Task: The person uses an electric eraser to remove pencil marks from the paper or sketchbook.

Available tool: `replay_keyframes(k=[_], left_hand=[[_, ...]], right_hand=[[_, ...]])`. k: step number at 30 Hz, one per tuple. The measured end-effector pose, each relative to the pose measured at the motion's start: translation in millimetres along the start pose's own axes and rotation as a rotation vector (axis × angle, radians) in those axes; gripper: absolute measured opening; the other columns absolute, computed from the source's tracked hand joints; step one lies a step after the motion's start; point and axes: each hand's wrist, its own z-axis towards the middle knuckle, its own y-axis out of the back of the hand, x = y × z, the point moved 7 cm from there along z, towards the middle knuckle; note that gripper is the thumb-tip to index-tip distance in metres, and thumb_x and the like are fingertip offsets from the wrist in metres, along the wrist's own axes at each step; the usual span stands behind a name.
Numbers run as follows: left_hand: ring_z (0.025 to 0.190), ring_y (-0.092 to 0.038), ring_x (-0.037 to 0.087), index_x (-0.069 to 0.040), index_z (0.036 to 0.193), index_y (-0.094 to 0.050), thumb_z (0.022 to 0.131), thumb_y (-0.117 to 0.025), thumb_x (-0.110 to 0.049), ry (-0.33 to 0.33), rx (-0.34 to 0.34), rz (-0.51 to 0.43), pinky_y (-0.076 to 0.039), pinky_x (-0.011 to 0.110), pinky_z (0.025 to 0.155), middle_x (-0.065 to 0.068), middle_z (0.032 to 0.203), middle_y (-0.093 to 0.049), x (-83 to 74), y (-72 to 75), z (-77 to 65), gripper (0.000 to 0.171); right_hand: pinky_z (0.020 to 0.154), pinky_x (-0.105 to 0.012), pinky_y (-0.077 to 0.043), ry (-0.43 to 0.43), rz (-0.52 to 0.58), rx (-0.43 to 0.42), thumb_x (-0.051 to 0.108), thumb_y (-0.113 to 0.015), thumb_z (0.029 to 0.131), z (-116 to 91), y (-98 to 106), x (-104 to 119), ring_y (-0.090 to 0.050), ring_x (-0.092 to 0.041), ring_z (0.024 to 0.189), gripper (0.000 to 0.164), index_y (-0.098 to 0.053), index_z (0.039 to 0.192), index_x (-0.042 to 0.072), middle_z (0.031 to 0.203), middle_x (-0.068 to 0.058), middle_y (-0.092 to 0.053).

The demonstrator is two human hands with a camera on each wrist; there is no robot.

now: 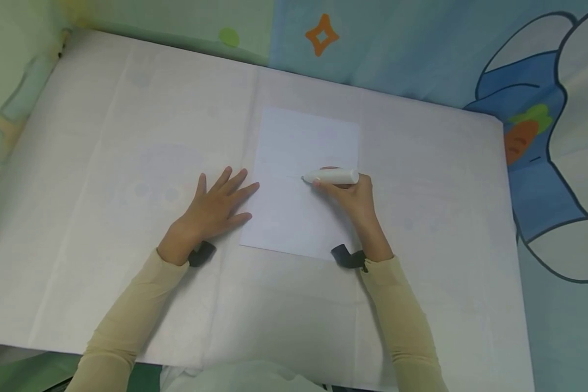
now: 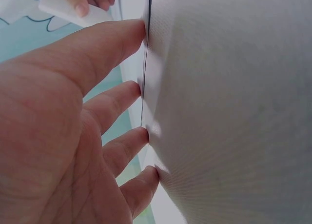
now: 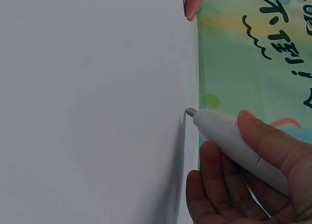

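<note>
A sheet of white paper (image 1: pixel 294 147) lies flat on the table. My right hand (image 1: pixel 355 198) holds a thick white pen (image 1: pixel 335 176) over the sheet's right half, thumb on one side and fingers on the other. In the right wrist view, the pen's narrow grey metal tip (image 3: pixel 190 111) is right at the paper surface. A very faint thin line shows by the tip in the head view. My left hand (image 1: pixel 213 209) is spread out, palm down, at the paper's left edge. Its fingertips (image 2: pixel 139 89) rest on the surface there in the left wrist view.
A white cloth (image 1: pixel 127 305) with fold creases covers the table (image 1: pixel 436 218). Behind the table and at its right hangs a patterned curtain (image 1: pixel 402 49) with cartoon prints. Dark wrist-camera mounts (image 1: pixel 348 257) sit at both wrists, close over the table.
</note>
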Motion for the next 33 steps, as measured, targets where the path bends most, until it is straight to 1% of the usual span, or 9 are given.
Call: replay_keyframes(k=[5, 13, 21, 28, 33], left_hand=[[0.150, -0.006, 0.034, -0.018, 0.153, -0.035, 0.099, -0.054, -0.036, 0.005, 0.005, -0.008, -0.002, 0.070, 0.111, 0.011, 0.162, -0.019, -0.4, 0.6, 0.2, 0.060], [0.150, -0.008, 0.035, -0.016, 0.152, -0.035, 0.099, -0.055, -0.035, 0.000, -0.004, 0.003, -0.003, 0.071, 0.110, 0.012, 0.162, -0.020, -1.4, 3.0, 1.0, 0.060], [0.150, -0.008, 0.035, -0.017, 0.152, -0.036, 0.099, -0.055, -0.035, 0.004, 0.001, -0.010, -0.003, 0.071, 0.110, 0.012, 0.162, -0.020, 0.0, 2.4, 2.1, 0.060], [0.150, -0.008, 0.035, -0.017, 0.152, -0.035, 0.098, -0.055, -0.035, 0.001, -0.002, -0.001, -0.003, 0.070, 0.110, 0.012, 0.162, -0.020, 0.7, 1.4, 2.7, 0.060], [0.150, -0.007, 0.035, -0.017, 0.152, -0.036, 0.098, -0.056, -0.035, 0.002, -0.002, 0.000, -0.002, 0.070, 0.111, 0.012, 0.162, -0.019, -0.5, 2.3, 2.6, 0.061]], right_hand=[[0.089, -0.024, -0.049, 0.004, -0.010, -0.006, 0.007, -0.081, 0.078, 0.7, -0.4, 0.5, -0.065, -0.025, 0.106, 0.038, -0.069, 0.111, -0.007, 0.114, -0.023, -0.068], [0.093, -0.031, -0.049, -0.016, 0.004, 0.000, 0.010, -0.081, 0.079, 1.8, -1.0, -0.5, -0.065, -0.027, 0.107, 0.038, -0.069, 0.111, -0.006, 0.115, -0.023, -0.068], [0.090, -0.028, -0.050, 0.000, 0.004, 0.003, 0.008, -0.081, 0.079, 2.9, -1.5, 0.2, -0.065, -0.028, 0.107, 0.037, -0.069, 0.111, -0.007, 0.114, -0.024, -0.068], [0.094, -0.036, -0.050, 0.011, -0.012, 0.007, 0.007, -0.080, 0.079, 3.8, -3.1, 0.5, -0.065, -0.031, 0.109, 0.037, -0.069, 0.111, -0.008, 0.114, -0.024, -0.068], [0.094, -0.037, -0.050, 0.018, -0.008, 0.010, 0.006, -0.080, 0.079, 3.8, -4.4, 1.7, -0.065, -0.031, 0.109, 0.037, -0.069, 0.111, -0.008, 0.114, -0.024, -0.068]])
